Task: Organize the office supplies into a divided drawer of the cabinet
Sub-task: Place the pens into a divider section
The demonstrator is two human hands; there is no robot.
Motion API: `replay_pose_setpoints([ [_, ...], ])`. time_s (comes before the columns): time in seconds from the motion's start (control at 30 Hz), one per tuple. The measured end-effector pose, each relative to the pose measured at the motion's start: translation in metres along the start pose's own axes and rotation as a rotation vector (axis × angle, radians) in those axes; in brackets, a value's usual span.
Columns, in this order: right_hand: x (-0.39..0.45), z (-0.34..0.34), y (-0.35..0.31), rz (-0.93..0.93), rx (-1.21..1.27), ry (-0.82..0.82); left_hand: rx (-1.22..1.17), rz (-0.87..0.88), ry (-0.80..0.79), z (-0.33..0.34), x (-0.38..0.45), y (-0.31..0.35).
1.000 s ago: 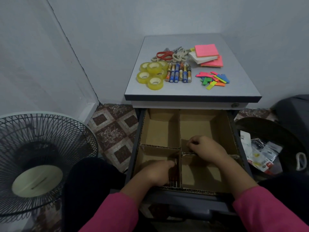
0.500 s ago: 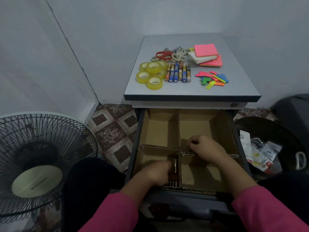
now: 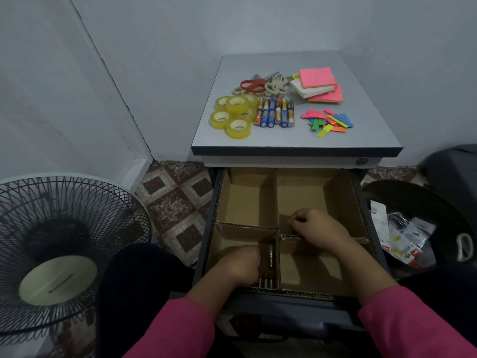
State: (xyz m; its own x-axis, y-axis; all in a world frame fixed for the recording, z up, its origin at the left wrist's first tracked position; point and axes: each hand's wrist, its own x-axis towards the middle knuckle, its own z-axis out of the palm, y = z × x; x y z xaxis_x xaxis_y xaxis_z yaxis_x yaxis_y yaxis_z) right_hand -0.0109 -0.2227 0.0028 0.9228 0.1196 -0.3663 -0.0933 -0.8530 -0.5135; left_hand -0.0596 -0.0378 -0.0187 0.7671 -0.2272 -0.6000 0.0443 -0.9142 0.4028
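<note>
Step in hand, by judgement: first batch of batteries going into the drawer (image 3: 358, 202), near-left cell. Left hand (image 3: 240, 266) down in that cell, fingers curled against a small cluster of brown-cased batteries (image 3: 267, 267); metal end caps showing just below the knuckles, cluster pressed against the central cardboard divider (image 3: 278, 202) right of the hand. Grip or mere nudge: cannot tell, fingers hidden behind the knuckles. Right hand (image 3: 316, 227) curled over the cross divider (image 3: 247, 225), fingers bent at its torn, corrugated top edge, apparently steadying it; nothing else visibly held. Drawer lined in plain brown cardboard, matte, four cells, raw fluted edges; other three cells bare as far as visible. Beyond both hands, up on the grey surface (image 3: 374, 140), remaining supplies: loose batteries (image 3: 275, 113) in a row, blue, orange and dark glossy cylinders; yellowish translucent tape rolls (image 3: 233, 115) left of them, stubby rings with pale cores; scissors (image 3: 260, 83) behind, red and cream looped handles; sticky note pads (image 3: 318, 85) right of those, square stacks, neon pink over white; thin neon flag strips (image 3: 327, 122) scattered, flat, light. Next move likely: release the cluster, reach up past the drawer front for the remaining row; round casings prone to roll, so a gathered pinch and a low set-down against the wall. Flimsy divider probably needs holding.
</note>
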Motion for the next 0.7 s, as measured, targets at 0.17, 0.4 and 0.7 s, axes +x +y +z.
replay_pose_setpoints([
  [0.17,0.0003,0.0001,0.0007,-0.002,-0.005,-0.004,0.039,0.016,-0.022,-0.0009,-0.0010,0.0013],
  [0.4,0.0005,0.0004,0.0012,0.004,-0.002,0.004,0.070,0.065,-0.066,0.0018,0.0014,0.0002],
  [0.7,0.0012,0.0005,0.0016,-0.001,0.002,-0.002,0.058,0.047,-0.044,0.0023,0.0033,-0.0016],
])
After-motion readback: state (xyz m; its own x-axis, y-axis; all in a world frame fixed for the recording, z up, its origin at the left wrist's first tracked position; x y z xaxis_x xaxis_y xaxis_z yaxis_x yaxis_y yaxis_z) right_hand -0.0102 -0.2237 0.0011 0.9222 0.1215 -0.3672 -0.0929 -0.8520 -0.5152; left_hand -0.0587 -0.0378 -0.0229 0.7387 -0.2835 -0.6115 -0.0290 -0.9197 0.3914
